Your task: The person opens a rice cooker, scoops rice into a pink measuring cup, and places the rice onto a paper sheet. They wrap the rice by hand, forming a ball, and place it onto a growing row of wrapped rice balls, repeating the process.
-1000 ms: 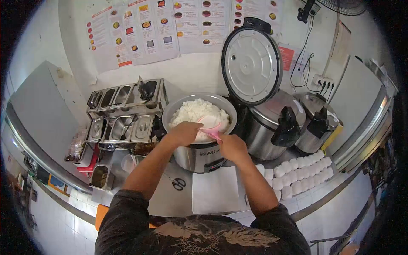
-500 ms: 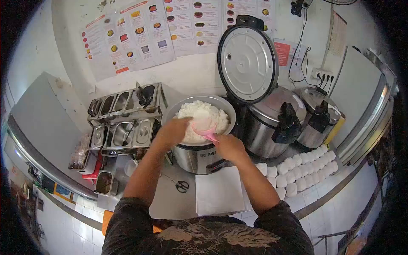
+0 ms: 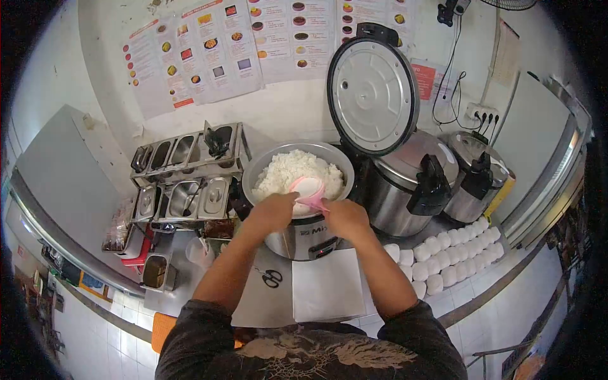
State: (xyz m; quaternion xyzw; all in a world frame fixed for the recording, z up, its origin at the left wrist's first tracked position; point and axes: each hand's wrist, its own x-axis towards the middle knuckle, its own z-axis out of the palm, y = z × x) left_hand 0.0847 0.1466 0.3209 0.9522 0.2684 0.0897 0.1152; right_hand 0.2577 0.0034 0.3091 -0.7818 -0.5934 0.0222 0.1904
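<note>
My right hand (image 3: 346, 219) is closed around the handle of a pink scoop (image 3: 316, 201). A smooth white fill shows inside the scoop, which is held over the front rim of the cooker. At the scoop's left edge is my left hand (image 3: 273, 214), its fingers curled against the rim and partly hidden. Behind the scoop, white cooked rice (image 3: 292, 166) is heaped in the grey inner pot (image 3: 347, 178) of an open rice cooker (image 3: 288, 244).
White paper sheets (image 3: 328, 285) and black-handled scissors (image 3: 272, 278) lie in front. Rows of white rounded parcels (image 3: 448, 275) stand at right, near two closed cookers (image 3: 396, 206). The raised lid (image 3: 373, 95) leans at the back. Steel food pans (image 3: 185, 198) stand left.
My left hand has come down and back from above the rice to the scoop's left edge. The scoop now faces up more, its white fill showing. My right hand has shifted slightly right.
</note>
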